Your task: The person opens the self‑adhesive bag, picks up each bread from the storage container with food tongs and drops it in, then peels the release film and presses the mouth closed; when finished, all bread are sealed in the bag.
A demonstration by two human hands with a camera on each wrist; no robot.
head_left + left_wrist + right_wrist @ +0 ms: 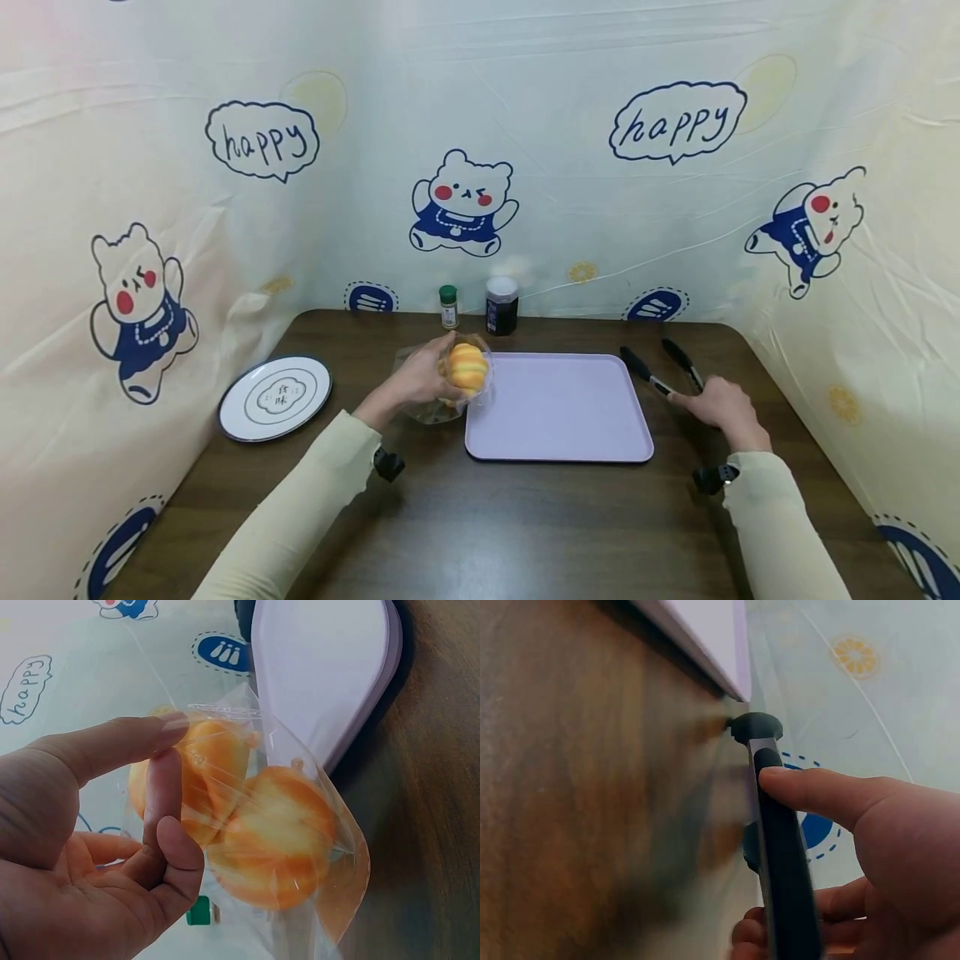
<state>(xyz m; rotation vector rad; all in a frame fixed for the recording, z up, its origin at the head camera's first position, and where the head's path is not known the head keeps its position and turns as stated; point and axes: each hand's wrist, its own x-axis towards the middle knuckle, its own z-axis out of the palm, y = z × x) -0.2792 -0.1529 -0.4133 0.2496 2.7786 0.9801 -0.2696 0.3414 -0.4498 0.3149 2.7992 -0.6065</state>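
My left hand (422,375) pinches a clear plastic bag (349,900) near its top edge, between thumb and index finger. Inside the bag are orange-yellow bread rolls (274,840), two of them plain in the left wrist view. In the head view the bag hangs beside the left edge of a lilac tray (558,408). At the right, my right hand (723,410) holds a pair of tongs (784,862) with black tips, which point away from me. The thumb lies on one arm of the tongs, and the other fingers are partly hidden behind it.
A white plate (273,421) with a dark rim stands on the left of the brown wooden table (487,525). Behind the bag, near the back edge, are a small green-capped bottle (448,308) and a dark jar with a white lid (502,308). A printed curtain (555,208) surrounds the table.
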